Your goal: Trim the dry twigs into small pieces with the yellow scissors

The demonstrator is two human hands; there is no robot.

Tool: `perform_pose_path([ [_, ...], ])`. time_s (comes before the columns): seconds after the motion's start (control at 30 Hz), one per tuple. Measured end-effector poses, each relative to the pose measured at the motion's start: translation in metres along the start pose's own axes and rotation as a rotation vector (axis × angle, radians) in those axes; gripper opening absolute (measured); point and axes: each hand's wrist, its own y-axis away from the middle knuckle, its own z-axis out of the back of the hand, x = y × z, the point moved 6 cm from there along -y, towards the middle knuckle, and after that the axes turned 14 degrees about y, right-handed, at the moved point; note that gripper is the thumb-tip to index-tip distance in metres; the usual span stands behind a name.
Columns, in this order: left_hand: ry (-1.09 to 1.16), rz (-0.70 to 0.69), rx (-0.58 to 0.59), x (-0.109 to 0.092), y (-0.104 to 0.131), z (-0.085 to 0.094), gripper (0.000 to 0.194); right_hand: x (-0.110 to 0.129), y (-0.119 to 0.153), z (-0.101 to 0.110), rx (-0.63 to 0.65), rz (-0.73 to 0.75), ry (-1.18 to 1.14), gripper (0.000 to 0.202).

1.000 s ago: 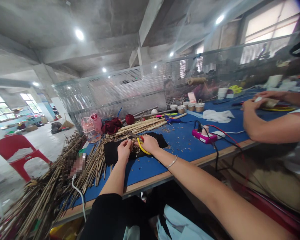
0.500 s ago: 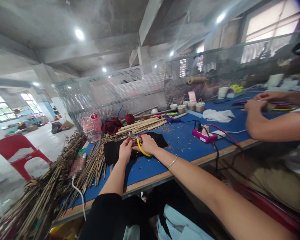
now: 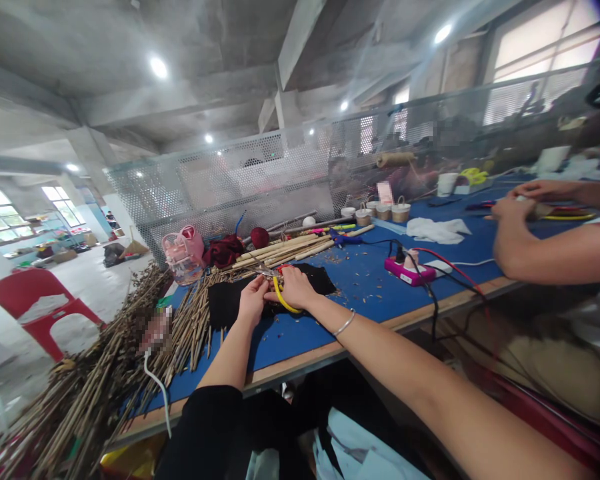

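Both my hands work close together over a black cloth (image 3: 226, 301) on the blue table. My right hand (image 3: 296, 288) is closed around scissors (image 3: 282, 295), whose yellow looped handle curves below the fingers. Their metal blades point left, above my left fingers. Beside them my left hand (image 3: 253, 300) is closed in a pinch. What it holds is small, brownish and mostly hidden by the fingers. Left of the cloth lies a heap of thin dry stalks (image 3: 190, 327). Thicker peeled sticks (image 3: 280, 252) rest just behind the cloth.
A pink clear jug (image 3: 184, 257) and dark red cloth (image 3: 223, 251) stand behind the stalks. To the right are a purple power strip (image 3: 409, 272) with cables, small pots (image 3: 400, 212) and white cloth (image 3: 437, 231). A co-worker's hands (image 3: 517, 203) are busy at far right.
The scissor blades have shifted slightly, and my fingers have moved a little around the small piece. Both hands stay in nearly the same place.
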Motion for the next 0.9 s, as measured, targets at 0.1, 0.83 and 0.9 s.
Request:
perform_pose_path([
  [0.1,0.004,-0.018,0.016,-0.0021,0.0002,-0.0010,0.049,0.0010,0.0000,0.0005,-0.002,0.012,0.018,0.065],
  [0.83,-0.072,-0.051,-0.004,0.0022,-0.0016,0.0008,0.039,0.0013,0.0014,0.0076,0.026,0.020,0.047,0.066],
  [0.9,-0.082,-0.055,-0.005,0.0012,-0.0007,0.0004,0.037,0.0000,0.0018,0.0057,0.079,-0.002,0.020,0.067],
])
